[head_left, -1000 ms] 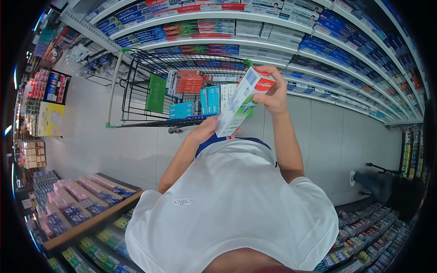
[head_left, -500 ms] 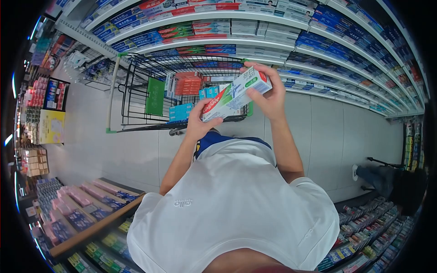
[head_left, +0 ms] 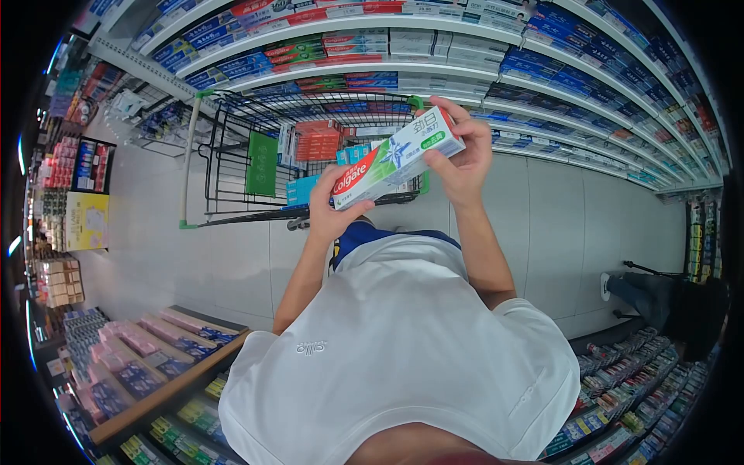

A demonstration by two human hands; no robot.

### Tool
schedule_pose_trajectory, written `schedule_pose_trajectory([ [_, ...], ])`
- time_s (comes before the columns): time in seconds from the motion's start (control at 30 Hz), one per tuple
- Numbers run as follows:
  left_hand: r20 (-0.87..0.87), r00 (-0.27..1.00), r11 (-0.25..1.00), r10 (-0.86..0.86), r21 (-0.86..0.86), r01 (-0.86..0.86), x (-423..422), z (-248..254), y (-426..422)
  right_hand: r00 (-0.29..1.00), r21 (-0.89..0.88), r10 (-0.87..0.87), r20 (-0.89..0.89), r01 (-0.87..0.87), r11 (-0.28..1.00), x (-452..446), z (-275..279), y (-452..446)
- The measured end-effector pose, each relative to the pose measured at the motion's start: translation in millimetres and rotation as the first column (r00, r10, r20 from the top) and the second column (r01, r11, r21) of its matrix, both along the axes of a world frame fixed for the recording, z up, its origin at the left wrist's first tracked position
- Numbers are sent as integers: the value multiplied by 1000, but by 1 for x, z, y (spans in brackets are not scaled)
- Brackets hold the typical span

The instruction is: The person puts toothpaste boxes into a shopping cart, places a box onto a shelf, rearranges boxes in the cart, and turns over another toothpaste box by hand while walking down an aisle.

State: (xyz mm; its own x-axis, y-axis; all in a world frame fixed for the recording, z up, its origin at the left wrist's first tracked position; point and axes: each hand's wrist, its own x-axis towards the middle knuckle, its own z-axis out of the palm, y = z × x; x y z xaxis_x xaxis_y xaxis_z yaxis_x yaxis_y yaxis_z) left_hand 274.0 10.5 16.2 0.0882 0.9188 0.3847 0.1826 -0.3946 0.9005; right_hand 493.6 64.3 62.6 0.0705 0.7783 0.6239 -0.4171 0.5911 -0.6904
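A long Colgate toothpaste box [head_left: 391,159], white with red, green and blue print, is held at a slant in front of me. At its lower left end, my left hand [head_left: 332,208] grips it with the thumb along the bottom edge. My right hand [head_left: 463,159] has hold of the upper right end, thumb on the front face and fingers behind. Just beyond the box stands a shopping cart [head_left: 225,167] of black wire with green corners. Red boxes [head_left: 318,141] and a light-blue box [head_left: 301,192] lie inside the cart.
Shelves [head_left: 434,70] packed with toothpaste boxes line the far side. Behind me on the left is a slanted display [head_left: 147,356] of pink and blue packs. Another person [head_left: 659,306] stands at the right, near a dark wheeled frame. Grey tiled floor [head_left: 542,232] lies between.
The toothpaste box has been turned so its printed front faces me more fully, and its left end has shifted slightly left. Both hands have kept their grip.
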Motion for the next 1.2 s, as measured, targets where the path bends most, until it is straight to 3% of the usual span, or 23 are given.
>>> schedule_pose_trajectory([
  [0.27, -48, 999, 1000, 0, -10, -1, -9, 7, -7, 1000, 65, 12, 8, -13, 998, -3, -6, 2],
  [0.7, -130, 988, 988, 87, 135, -70, -14, 31, -8, 995, 38, 84, -46, -83, 996, -4, -3, 1],
  [1.1, -167, 983, 987, 76, 154, -51, -8, 33, -7, 999, 81, 31, -28, -29, 996, 1, 0, -3],
  [1.2, -166, 984, 987, 72, 157, -46, -7, 32, -7, 1000, -17, 13, -11, -13, 1000, 5, 2, -8],
])
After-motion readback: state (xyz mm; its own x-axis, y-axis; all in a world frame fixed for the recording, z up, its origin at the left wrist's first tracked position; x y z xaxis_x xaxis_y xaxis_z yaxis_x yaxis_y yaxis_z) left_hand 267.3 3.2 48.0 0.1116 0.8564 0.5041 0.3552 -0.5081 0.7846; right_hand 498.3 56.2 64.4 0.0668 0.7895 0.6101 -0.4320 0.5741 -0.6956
